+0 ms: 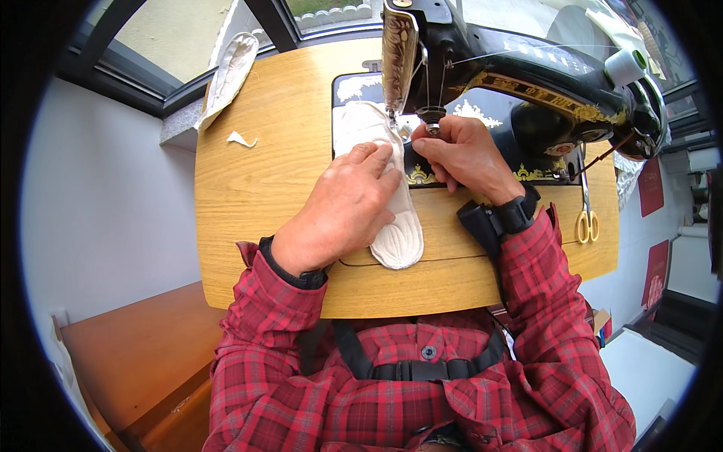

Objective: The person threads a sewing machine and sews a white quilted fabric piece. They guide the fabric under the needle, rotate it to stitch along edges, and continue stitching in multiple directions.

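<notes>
A stitched off-white fabric insole (pixel 400 242) lies lengthwise over the sewing machine's bed (pixel 429 179) and the wooden table, its far end beside the presser foot (pixel 392 117). My left hand (pixel 356 195) holds it down from above, fingers slightly bent and covering its middle. To the right of the needle area, my right hand (pixel 466 155) has thumb and forefinger brought together just below the thread tension dial (pixel 432 116). Whether anything thin is pinched there is too small to see. The black sewing machine (pixel 542 85) carries gold decoration and a patterned metal faceplate (pixel 399 56).
Another fabric insole (pixel 229 76) rests at the table's far left edge, with a small white scrap (pixel 242 139) nearby. Yellow-handled scissors (pixel 587 223) lie on the right. A pale thread spool (pixel 625 66) sits on the machine's arm. Windows (pixel 169 39) border the wooden table (pixel 265 214).
</notes>
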Demonstrator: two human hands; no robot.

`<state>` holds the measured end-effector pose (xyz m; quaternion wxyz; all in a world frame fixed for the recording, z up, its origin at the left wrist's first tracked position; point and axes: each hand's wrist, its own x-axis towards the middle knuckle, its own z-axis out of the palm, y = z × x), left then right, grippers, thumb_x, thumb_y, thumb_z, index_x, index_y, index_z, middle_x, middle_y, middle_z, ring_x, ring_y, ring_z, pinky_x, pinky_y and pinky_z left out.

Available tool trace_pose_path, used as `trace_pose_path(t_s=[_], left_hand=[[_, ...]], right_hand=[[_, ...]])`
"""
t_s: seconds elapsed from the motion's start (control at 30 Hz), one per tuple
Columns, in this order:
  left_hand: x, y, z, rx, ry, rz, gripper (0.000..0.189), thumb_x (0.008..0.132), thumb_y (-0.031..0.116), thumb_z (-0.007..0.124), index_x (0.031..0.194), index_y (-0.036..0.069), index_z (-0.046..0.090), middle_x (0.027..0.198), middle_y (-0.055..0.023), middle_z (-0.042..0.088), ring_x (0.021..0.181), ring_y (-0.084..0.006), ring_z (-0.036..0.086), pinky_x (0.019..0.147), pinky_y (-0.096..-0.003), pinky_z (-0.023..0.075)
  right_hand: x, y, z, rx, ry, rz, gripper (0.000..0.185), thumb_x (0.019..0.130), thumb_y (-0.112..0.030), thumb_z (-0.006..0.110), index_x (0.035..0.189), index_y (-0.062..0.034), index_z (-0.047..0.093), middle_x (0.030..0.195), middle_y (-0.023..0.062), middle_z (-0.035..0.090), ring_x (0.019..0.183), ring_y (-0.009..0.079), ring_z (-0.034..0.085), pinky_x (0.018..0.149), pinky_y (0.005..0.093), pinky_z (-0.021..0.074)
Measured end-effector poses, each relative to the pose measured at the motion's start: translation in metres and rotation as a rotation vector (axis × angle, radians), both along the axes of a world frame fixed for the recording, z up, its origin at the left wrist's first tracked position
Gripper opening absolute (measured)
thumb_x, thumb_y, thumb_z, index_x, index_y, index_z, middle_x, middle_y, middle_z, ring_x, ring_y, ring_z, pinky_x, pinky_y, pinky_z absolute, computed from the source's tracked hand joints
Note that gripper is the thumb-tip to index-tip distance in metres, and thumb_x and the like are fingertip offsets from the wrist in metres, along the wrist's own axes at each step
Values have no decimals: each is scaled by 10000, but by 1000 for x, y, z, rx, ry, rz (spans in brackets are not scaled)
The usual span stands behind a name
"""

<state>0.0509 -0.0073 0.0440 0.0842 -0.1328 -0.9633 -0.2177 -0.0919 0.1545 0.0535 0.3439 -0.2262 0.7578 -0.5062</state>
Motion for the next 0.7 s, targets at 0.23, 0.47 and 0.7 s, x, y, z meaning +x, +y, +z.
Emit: trace_pose_path(t_s=[0.23, 0.47, 0.7], left_hand=[[4, 8, 1, -45, -42, -24, 529, 643, 71, 772, 1131, -54, 609, 1307, -266, 546, 1214, -423, 514, 1014, -456, 452], [6, 0, -6, -2, -53, 104, 734, 662, 149, 829, 1307, -45, 538, 1452, -287, 429, 1382, -434, 379, 1147, -452, 327], [4, -7, -7, 34, -75, 82, 767, 663, 190, 847, 1319, -48, 529, 1484, -280, 393, 1395, -436, 360, 1143, -454, 339]], right_hand=[[-2, 0, 1, 14, 119, -86, 193, 900, -174, 699, 836, -5, 634, 571, -9, 553, 443, 35, 481, 367, 209, 358], [-3, -5, -15, -44, 392, -74, 194, 875, -180, 728, 828, -1, 669, 598, -20, 564, 489, 24, 468, 406, 221, 333], [-12, -4, -25, -44, 580, -121, 189, 855, -154, 723, 879, 29, 683, 682, 7, 595, 658, 57, 507, 558, 249, 413]])
